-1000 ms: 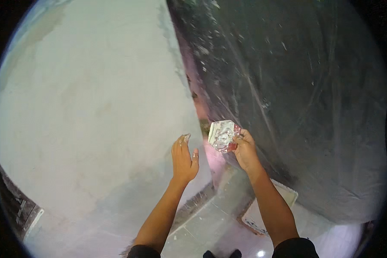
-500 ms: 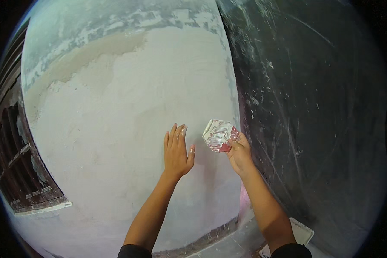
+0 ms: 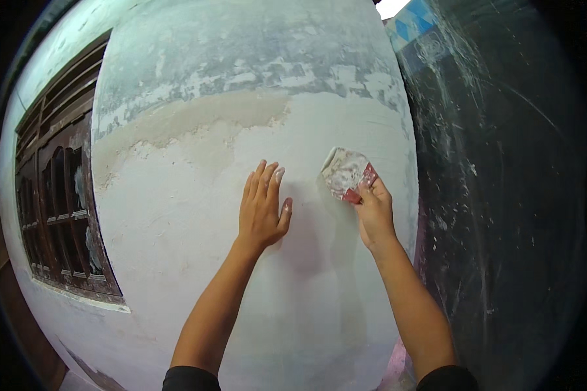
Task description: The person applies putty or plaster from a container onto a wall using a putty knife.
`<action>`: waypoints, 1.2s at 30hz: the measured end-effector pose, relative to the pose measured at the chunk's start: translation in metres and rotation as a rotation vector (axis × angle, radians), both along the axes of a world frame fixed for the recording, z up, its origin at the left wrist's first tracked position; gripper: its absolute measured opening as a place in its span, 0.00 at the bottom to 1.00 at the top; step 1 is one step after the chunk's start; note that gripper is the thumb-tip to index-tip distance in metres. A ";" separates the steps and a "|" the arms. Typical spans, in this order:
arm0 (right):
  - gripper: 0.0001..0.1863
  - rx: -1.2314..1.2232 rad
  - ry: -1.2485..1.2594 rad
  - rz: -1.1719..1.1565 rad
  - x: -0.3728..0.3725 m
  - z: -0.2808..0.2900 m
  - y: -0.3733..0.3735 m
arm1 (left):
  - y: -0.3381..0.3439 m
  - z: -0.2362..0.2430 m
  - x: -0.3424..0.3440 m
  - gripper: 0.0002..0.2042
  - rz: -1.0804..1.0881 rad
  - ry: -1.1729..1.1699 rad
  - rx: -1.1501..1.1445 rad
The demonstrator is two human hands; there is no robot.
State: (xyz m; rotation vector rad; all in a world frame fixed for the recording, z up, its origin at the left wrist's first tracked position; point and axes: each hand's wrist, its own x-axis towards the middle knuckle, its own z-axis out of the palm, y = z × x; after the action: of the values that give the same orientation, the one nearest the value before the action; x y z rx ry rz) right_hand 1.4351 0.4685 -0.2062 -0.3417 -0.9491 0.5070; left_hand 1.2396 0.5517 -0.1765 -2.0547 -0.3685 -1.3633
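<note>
Risk of gouging: right hand [image 3: 376, 215] fingers clamp the knife [image 3: 346, 173] against the wall [image 3: 195, 215], left hand [image 3: 262, 208] flat beside it, fingers together; a steep blade angle could likely score the wet plaster.

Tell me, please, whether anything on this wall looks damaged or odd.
Yes: above the white filler, the wall has a bare tan patch with ragged edges, and flaking grey paint higher up. The scraper in the right hand is caked with white filler.
</note>
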 end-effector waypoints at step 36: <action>0.31 0.349 -0.690 -1.532 -0.032 0.093 0.017 | 0.030 0.099 -0.034 0.25 0.030 -0.143 0.326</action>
State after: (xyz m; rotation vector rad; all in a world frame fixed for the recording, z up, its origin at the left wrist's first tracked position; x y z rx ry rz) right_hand 1.4028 0.4855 -0.1132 -0.8173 -1.1085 -1.2321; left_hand 1.2060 0.5821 -0.0775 -1.6856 -0.2197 -1.4510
